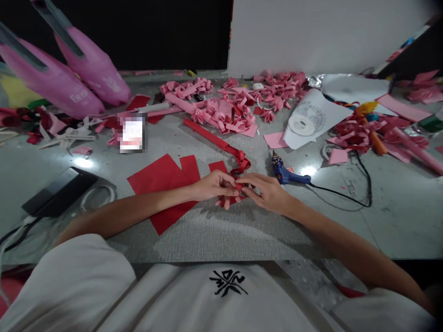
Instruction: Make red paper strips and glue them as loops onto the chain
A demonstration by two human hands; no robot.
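My left hand (218,186) and my right hand (265,191) meet over the middle of the table. Between their fingertips they pinch a small folded piece of red paper (238,186), partly covered by the fingers. Just beyond them lies a curled red paper strip (242,161), at the end of a long rolled red paper stick (207,133). Flat red paper sheets (162,177) spread under and beside my left forearm. To the right of my right hand rests a blue hot glue gun (285,173) with a black cord.
Pink folded paper pieces (224,108) heap along the back. At the back right are a white tape roll (301,124) on a printed sheet and more pink scraps (356,129). Pink bags (100,69) stand back left; a black box-like device (58,191) with cables lies at left.
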